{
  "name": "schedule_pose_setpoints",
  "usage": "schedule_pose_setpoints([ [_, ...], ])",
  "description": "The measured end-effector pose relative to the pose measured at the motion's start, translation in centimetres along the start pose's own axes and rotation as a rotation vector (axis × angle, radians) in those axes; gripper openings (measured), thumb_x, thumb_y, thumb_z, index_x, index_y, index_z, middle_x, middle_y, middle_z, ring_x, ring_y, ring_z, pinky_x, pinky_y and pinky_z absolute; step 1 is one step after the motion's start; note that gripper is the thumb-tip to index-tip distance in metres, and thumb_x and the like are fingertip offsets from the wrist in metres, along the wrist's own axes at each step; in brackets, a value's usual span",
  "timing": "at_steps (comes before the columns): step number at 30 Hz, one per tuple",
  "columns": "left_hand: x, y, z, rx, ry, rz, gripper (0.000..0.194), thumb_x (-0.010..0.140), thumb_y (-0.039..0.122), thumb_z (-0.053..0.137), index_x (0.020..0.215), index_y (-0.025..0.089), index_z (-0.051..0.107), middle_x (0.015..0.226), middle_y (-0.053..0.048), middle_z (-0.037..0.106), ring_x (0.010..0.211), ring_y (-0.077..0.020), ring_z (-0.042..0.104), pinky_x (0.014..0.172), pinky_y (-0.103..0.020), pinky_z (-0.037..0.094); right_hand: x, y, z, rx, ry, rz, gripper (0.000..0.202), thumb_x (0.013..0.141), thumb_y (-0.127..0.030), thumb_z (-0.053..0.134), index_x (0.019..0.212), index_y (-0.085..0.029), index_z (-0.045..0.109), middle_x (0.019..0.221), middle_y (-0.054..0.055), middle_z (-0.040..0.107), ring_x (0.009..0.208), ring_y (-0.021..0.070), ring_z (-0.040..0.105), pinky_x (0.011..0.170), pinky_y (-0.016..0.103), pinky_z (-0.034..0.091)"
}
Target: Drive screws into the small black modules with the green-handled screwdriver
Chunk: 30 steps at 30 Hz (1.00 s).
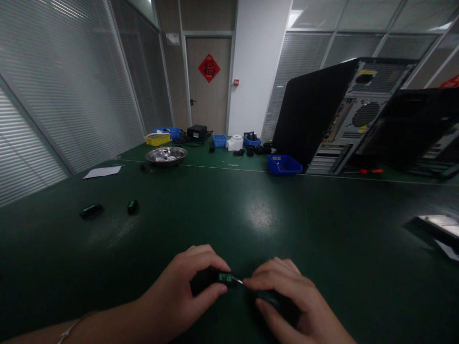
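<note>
Low in the head view, my left hand [191, 282] pinches a small black device with a green circuit board [225, 277] between thumb and fingers. From the right, my right hand [287, 298] is wrapped round a dark-handled tool [269, 299]. The tool's thin metal shaft [237, 280] points left and meets the right end of the device; its exact contact is too small to tell. Two similar black pieces lie on the green table at the left, a longer one [91, 210] and a shorter one [132, 207].
Across the table [201, 200] stand a metal bowl [166, 155], a blue bin [284, 165], a yellow tray [158, 139] and a black computer case [315, 105]. White paper [102, 172] lies at the left. A flat object [439, 225] is at the right edge.
</note>
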State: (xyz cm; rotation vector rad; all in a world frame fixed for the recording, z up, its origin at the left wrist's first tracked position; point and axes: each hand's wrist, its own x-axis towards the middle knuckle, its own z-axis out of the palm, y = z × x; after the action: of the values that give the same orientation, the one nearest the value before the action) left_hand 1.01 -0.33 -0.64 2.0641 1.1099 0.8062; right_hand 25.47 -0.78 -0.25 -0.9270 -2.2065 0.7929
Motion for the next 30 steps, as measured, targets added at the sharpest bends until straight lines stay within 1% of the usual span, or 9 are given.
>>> schedule_pose_setpoints([
  [5, -0.13, -0.41, 0.34, 0.006, 0.01, 0.03, 0.021, 0.083, 0.013, 0.064, 0.101, 0.021, 0.069, 0.088, -0.004, 0.067, 0.083, -0.0204, 0.061, 0.073, -0.032, 0.044, 0.16, -0.14, -0.2, -0.024, -0.049, -0.018, 0.034, 0.081, -0.005, 0.059, 0.105, -0.028, 0.069, 0.097, 0.003, 0.073, 0.09, 0.0232, 0.067, 0.078, 0.04, 0.047],
  [11, -0.15, 0.14, 0.3, 0.032, -0.03, 0.088, 0.02, 0.08, 0.008, 0.067, 0.096, 0.02, 0.071, 0.086, -0.004, 0.068, 0.082, -0.0202, 0.062, 0.074, -0.033, 0.042, 0.59, -0.58, -0.38, -0.066, -0.153, -0.01, 0.027, 0.08, -0.007, 0.059, 0.099, -0.023, 0.071, 0.095, 0.005, 0.074, 0.089, 0.0243, 0.067, 0.079, 0.042, 0.045],
  [14, -0.08, 0.24, 0.32, 0.048, -0.04, 0.086, 0.021, 0.079, 0.007, 0.068, 0.096, 0.019, 0.071, 0.086, -0.004, 0.068, 0.083, -0.0204, 0.062, 0.075, -0.033, 0.042, 0.68, -0.66, -0.37, -0.078, -0.167, 0.002, 0.029, 0.078, -0.005, 0.059, 0.1, -0.021, 0.071, 0.095, 0.006, 0.074, 0.09, 0.0247, 0.067, 0.08, 0.043, 0.044],
  [17, -0.09, 0.13, 0.4, 0.071, -0.054, 0.074, 0.022, 0.079, 0.007, 0.067, 0.097, 0.02, 0.07, 0.086, -0.003, 0.068, 0.082, -0.0203, 0.061, 0.075, -0.033, 0.041, 0.49, -0.56, -0.29, -0.019, -0.131, 0.004, 0.031, 0.077, -0.005, 0.059, 0.101, -0.021, 0.071, 0.095, 0.006, 0.074, 0.089, 0.0242, 0.067, 0.079, 0.041, 0.045],
  [23, -0.16, 0.26, 0.21, 0.081, -0.082, 0.049, 0.021, 0.08, 0.009, 0.066, 0.097, 0.021, 0.069, 0.087, -0.003, 0.067, 0.083, -0.0199, 0.061, 0.074, -0.032, 0.042, 0.13, -0.45, -0.08, 0.17, 0.0, 0.023, 0.034, 0.082, -0.006, 0.056, 0.101, -0.029, 0.071, 0.095, 0.002, 0.074, 0.091, 0.0223, 0.068, 0.081, 0.038, 0.05],
  [27, 0.01, 0.42, 0.08, 0.075, -0.082, 0.044, 0.021, 0.081, 0.01, 0.065, 0.099, 0.021, 0.068, 0.089, -0.003, 0.067, 0.085, -0.021, 0.06, 0.076, -0.034, 0.042, 0.35, -0.61, -0.06, 0.173, 0.032, 0.065, 0.033, 0.084, -0.007, 0.057, 0.104, -0.03, 0.07, 0.098, 0.003, 0.075, 0.092, 0.023, 0.068, 0.081, 0.038, 0.052],
  [30, 0.15, 0.53, -0.01, 0.074, -0.09, 0.016, 0.023, 0.081, 0.009, 0.064, 0.1, 0.021, 0.067, 0.092, -0.004, 0.068, 0.088, -0.0221, 0.06, 0.081, -0.037, 0.043, 0.49, -0.73, -0.21, 0.146, 0.034, 0.108, 0.026, 0.088, -0.012, 0.057, 0.103, -0.028, 0.07, 0.098, 0.004, 0.074, 0.092, 0.0236, 0.069, 0.081, 0.039, 0.054],
])
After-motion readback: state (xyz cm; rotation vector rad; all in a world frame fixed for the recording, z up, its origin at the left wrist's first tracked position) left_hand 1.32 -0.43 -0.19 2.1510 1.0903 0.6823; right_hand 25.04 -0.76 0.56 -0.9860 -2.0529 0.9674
